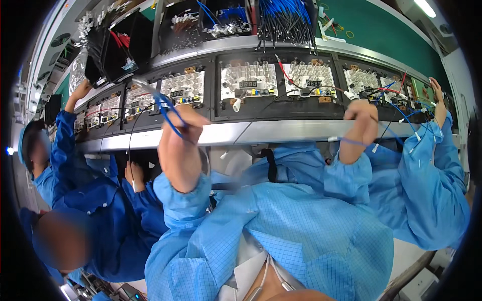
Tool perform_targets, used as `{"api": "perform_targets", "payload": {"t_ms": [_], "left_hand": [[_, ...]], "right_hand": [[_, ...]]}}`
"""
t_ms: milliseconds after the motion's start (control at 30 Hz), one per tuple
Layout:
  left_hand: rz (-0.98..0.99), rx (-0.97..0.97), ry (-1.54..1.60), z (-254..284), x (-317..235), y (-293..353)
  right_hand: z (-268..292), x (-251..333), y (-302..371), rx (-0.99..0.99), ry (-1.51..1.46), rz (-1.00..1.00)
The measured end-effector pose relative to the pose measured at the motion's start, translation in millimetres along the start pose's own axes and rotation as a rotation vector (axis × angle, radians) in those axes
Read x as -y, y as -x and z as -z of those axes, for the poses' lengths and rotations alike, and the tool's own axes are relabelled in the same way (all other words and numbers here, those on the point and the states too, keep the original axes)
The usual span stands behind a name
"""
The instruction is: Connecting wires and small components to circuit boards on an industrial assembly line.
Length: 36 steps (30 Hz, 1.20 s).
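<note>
My left hand (183, 133) is raised in front of the row of fixtures, its fingers closed round a few blue wires (168, 111). Their pale connector ends point up and left, smeared by motion. Curled fingers form a loose fist on my right hand (362, 119), near a white connector (349, 94) on a thin lead; what lies inside is hidden. A blue wire with a white end (339, 139) crosses by that wrist. Between my hands, white circuit boards (248, 81) with dark digit displays sit in black fixtures. A red lead (281, 65) runs across one board (309, 80).
A metal rail (251, 133) edges the bench on my side. Behind the fixtures stand bins with blue-and-black wires (286, 22) and connectors (228, 30). Co-workers in blue sit close on the left (95, 241) and right (424, 185); loose wires (401, 113) trail near the right one.
</note>
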<state>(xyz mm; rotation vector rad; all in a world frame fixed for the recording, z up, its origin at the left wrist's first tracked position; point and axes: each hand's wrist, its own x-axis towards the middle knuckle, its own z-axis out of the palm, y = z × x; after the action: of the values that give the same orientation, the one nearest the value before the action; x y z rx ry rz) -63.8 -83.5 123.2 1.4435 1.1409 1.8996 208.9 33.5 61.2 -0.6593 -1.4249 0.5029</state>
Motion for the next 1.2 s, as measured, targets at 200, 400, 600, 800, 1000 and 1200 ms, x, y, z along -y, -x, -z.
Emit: {"api": "perform_targets", "payload": {"t_ms": [200, 400, 600, 800, 1000, 1200], "left_hand": [[-0.197, -0.053, 0.102, 13.1, -10.4, -24.4], [-0.479, 0.084, -0.331, 28.3, -13.0, -45.9], [-0.488, 0.069, -0.488, 25.3, -16.0, -58.0], [-0.34, 0.067, -0.426, 22.3, -13.3, -57.1], [-0.169, 0.015, -0.336, 16.7, -14.6, -56.6], [-0.152, 0.048, -0.356, 10.4, -10.4, -60.2]], "right_hand": [[-9.5, -28.2, -10.0, 0.083, 0.205, -0.204], [-7.0, -37.8, -19.4, 0.279, 0.279, -0.281], [-7.9, -39.2, -18.0, 0.327, 0.305, -0.265], [-9.3, -38.4, -21.8, 0.317, 0.398, -0.031], [-6.1, -35.5, -17.5, 0.36, 0.417, -0.075], [0.0, -32.7, -17.8, 0.382, 0.391, -0.166]]}}
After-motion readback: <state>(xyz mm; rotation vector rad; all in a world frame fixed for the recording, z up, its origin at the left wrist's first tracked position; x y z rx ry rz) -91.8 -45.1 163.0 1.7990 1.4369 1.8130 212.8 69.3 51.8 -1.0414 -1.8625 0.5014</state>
